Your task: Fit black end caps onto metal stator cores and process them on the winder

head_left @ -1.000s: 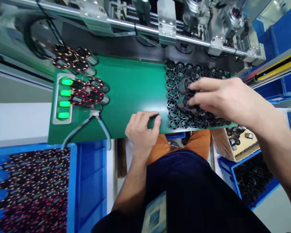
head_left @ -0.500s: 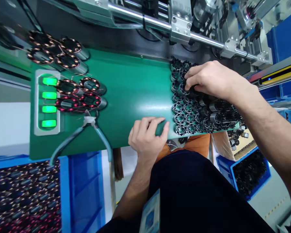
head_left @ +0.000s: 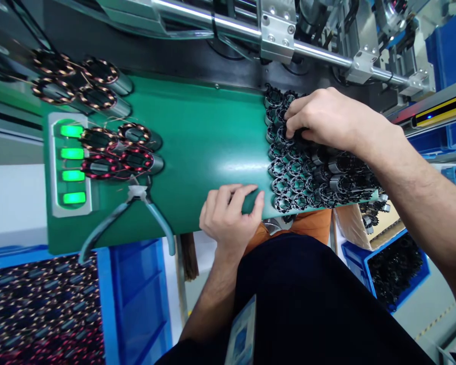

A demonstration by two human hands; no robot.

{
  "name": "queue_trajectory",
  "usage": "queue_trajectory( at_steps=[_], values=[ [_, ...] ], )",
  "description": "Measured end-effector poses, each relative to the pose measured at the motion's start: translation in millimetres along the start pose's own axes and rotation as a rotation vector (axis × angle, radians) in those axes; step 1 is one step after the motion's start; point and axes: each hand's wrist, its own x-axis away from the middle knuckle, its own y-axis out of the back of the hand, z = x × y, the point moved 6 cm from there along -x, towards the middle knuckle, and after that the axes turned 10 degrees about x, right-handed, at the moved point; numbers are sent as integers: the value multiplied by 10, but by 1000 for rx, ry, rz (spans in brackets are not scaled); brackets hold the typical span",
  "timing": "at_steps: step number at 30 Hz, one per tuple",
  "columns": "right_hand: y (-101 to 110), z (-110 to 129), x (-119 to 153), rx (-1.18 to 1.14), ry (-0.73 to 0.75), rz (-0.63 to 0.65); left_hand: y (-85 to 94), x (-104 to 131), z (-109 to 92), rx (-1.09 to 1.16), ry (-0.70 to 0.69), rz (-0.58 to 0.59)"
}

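My right hand [head_left: 325,119] bent over black-and-silver ring-shaped metal cores [head_left: 336,183], packed on right side of flat green board [head_left: 201,132]. Grip partly hidden; cannot tell whether clamped. Best keep touch light, rows unjostled. My left hand [head_left: 231,215] at near edge, thumb and forefinger apart, empty.

I get a bright feed, with whitish glare on the flat green work surface [head_left: 205,132], highlights along the round metal rail [head_left: 321,54], four glowing green rectangular lamps [head_left: 72,153] and wide-angle stretching at the edges.
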Motion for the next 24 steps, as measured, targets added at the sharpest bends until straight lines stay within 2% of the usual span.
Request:
queue_trajectory(
  at_steps=[5,9,12,14,16,18,19,21,22,23,24],
  values=[
    [-62,-18,-55,-36,-71,-59,19,-12,-20,-3,-48,-14],
    [-185,-19,-108,-54,-165,-104,0,9,37,5,-2,12],
    [-48,141,48,-80,-221,-150,-33,26,91,7,68,51],
    [169,364,329,-121,-263,-196,-34,27,92,6,67,49],
    [388,680,751,-184,-265,-230,-22,21,76,7,30,32],
    [500,1016,1265,-280,-212,-251,-11,17,76,9,-1,25],
    [480,1152,1536,-356,-182,-251,-8,17,89,7,-6,26],
    [273,1269,2068,-518,-184,-250,-14,22,142,0,-3,37],
    [86,1218,2320,-573,-265,-259,-23,24,176,-2,-2,44],
    [-146,1100,2563,-600,-404,-284,-32,26,211,-2,-4,47],
    [-396,927,2806,-580,-602,-345,-45,26,246,-2,-6,51]
  ],
)
